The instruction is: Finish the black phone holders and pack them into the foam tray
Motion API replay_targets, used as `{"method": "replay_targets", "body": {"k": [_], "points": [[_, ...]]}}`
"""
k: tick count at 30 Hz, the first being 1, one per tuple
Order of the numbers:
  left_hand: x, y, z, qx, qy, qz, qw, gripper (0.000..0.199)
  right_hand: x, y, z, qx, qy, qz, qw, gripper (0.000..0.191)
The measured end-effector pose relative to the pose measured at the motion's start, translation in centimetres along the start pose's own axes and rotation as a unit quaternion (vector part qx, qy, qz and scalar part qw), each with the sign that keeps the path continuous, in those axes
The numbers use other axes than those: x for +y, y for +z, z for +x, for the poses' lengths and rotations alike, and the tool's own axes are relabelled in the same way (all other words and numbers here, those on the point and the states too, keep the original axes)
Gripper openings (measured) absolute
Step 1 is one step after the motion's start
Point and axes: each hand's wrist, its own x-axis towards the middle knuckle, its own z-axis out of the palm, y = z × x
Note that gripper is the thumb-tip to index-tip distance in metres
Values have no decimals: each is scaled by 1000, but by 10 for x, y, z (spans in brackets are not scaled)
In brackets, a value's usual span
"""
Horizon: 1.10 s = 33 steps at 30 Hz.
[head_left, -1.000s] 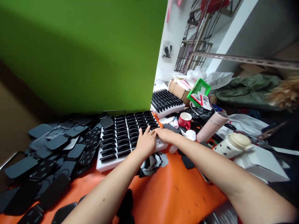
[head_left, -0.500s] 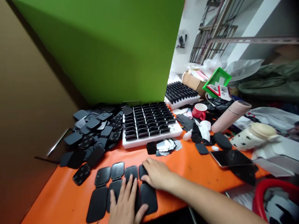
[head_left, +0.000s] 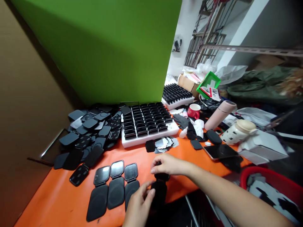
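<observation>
A black hinged two-part panel point(head_left: 159, 193), with a small plate above a larger one, is held near the table's front edge. My right hand point(head_left: 168, 164) is closed on its small upper plate. On its left side, my left hand point(head_left: 140, 201) pinches the edge of the larger plate, with the thumb over the front. Three more unfolded black panels point(head_left: 115, 192) lie in a row to the left, their small plates shiny. Behind my right hand lies a pile of thin silver and grey sheets point(head_left: 163, 143).
A heap of black panels point(head_left: 90, 126) covers the table's left side. Rows of black pieces stand in a white foam tray point(head_left: 146, 140), with another tray point(head_left: 182, 101) behind. To the right are a red mug point(head_left: 194, 111), pink bottle point(head_left: 220, 115), phone point(head_left: 221, 152) and red tub point(head_left: 246, 176).
The rightmost panel has been lifted from the row and moved right, now in both hands. My left hand has left the panels it lay flat on. The view has shifted slightly.
</observation>
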Motion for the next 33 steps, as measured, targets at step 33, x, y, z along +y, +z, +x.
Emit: {"method": "replay_targets", "body": {"k": [33], "points": [[66, 2, 113, 85, 224, 98, 966, 41, 6, -103, -38, 397, 31, -164, 903, 26]]}}
